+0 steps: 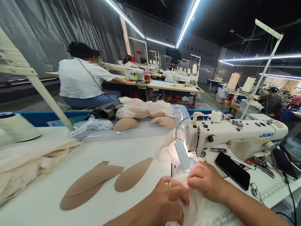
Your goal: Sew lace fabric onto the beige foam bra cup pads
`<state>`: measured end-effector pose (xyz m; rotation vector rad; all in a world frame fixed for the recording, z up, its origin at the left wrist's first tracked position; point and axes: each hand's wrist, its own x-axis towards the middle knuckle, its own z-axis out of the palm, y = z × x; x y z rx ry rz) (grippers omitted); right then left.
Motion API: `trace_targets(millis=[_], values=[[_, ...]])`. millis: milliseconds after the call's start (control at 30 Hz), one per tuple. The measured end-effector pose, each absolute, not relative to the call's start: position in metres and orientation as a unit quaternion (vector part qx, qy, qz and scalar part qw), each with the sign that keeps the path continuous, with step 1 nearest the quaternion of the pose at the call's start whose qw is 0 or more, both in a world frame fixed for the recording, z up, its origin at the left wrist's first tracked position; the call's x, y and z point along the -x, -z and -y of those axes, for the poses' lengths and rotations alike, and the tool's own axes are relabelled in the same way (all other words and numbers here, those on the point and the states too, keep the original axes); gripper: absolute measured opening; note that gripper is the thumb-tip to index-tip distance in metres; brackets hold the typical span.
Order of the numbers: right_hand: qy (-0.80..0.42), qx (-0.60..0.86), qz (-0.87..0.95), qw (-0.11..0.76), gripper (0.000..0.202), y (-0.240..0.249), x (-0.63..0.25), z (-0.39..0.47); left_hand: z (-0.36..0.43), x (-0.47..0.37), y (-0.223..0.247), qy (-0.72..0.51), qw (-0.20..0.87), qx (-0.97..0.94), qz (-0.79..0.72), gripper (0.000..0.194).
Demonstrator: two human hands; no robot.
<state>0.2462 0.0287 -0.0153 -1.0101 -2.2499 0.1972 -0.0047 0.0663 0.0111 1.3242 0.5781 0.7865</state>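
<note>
Thin white fabric (195, 205) lies in front of the sewing machine (225, 135). My left hand (164, 201), with a ring on one finger, pinches its left side with curled fingers. Close by, just in front of the needle area, my right hand (207, 180) grips the same fabric with its fingertips pressed together. A small lamp (182, 154) on a bent neck lights the needle area and hides part of it. Left of my hands, beige teardrop-shaped pads (134, 175) lie flat on the white table (94, 150), two of them overlapping.
Behind the table edge, a clear plastic tray (98, 135) bears fanned beige pads (125, 124) and lacy white pieces (145, 108). A phone (232, 171), scissors and cords lie right of my right hand. A thread cone (17, 127) and cream cloth (30, 166) are at left. A person (81, 77) sits ahead.
</note>
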Motion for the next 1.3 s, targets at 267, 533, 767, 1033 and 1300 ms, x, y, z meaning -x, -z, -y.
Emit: trace_targets(millis=[267,533,767,1033,1300], values=[[-0.01,0.398,0.88,0.26,0.039,0.027,-0.262,-0.046,-0.104,-0.002,0.01,-0.224,0.506,-0.806,-0.212,0.023],[-0.061,0.451,0.847,0.274,0.035,0.025,-0.263,-0.042,-0.112,-0.044,0.082,-0.264,0.511,-0.746,-0.335,0.033],[-0.055,0.465,0.845,0.26,0.043,0.018,-0.263,-0.044,-0.102,-0.044,0.084,-0.248,0.522,-0.709,-0.403,0.038],[-0.025,0.47,0.844,0.257,0.045,0.019,-0.264,-0.043,-0.112,-0.039,0.081,-0.235,0.449,-0.783,-0.36,0.043],[0.009,0.478,0.848,0.226,0.04,0.027,-0.265,-0.045,-0.113,-0.028,0.054,-0.124,0.271,-0.914,-0.275,0.039]])
